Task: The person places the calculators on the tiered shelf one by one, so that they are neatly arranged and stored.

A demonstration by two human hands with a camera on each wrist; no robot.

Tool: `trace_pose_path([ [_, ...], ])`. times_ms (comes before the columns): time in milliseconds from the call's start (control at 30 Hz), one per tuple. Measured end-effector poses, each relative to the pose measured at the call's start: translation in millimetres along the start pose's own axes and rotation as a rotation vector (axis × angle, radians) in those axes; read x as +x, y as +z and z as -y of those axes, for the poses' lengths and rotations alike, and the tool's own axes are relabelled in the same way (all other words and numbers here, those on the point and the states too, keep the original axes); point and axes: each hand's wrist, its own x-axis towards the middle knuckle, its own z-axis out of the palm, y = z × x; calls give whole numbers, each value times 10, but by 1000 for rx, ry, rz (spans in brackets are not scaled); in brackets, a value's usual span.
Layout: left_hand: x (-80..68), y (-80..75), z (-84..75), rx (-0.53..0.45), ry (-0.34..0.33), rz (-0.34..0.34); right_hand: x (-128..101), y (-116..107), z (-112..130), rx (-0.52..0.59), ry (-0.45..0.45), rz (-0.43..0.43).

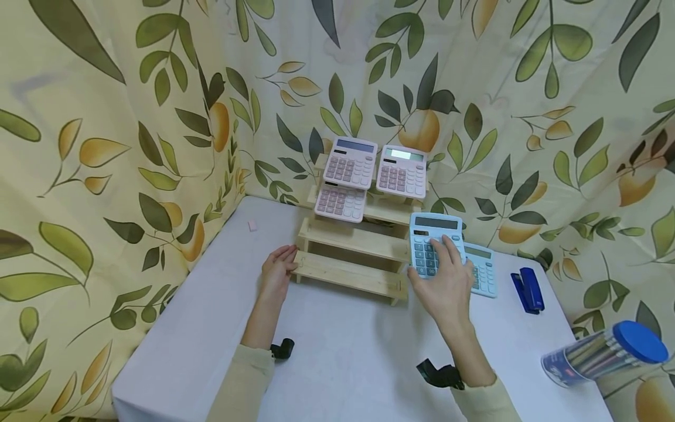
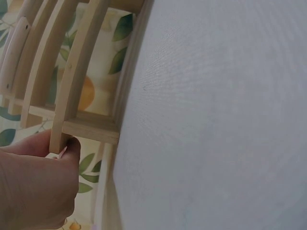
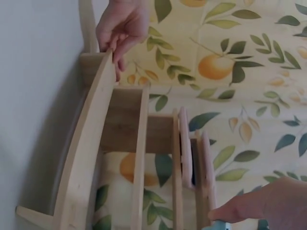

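Observation:
A stepped wooden rack stands at the back of the white table. Three pink calculators lean on its upper steps. My left hand grips the left end of the lowest step, its fingers curled round the slat's end and the thumb against the wood. My right hand holds a blue calculator tilted up at the rack's right end, fingers lying over its keys. A second blue calculator lies flat on the table just behind it.
A blue stapler lies right of the calculators. A clear tub of pens with a blue lid lies at the right edge. A small pink eraser sits at the back left. Leaf-print curtains close in the back and sides.

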Motion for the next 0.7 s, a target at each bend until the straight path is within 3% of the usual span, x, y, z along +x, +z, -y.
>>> trace_pose_path([
  [700, -11, 1, -2, -21, 8, 3, 298, 194, 165, -35, 19, 137],
])
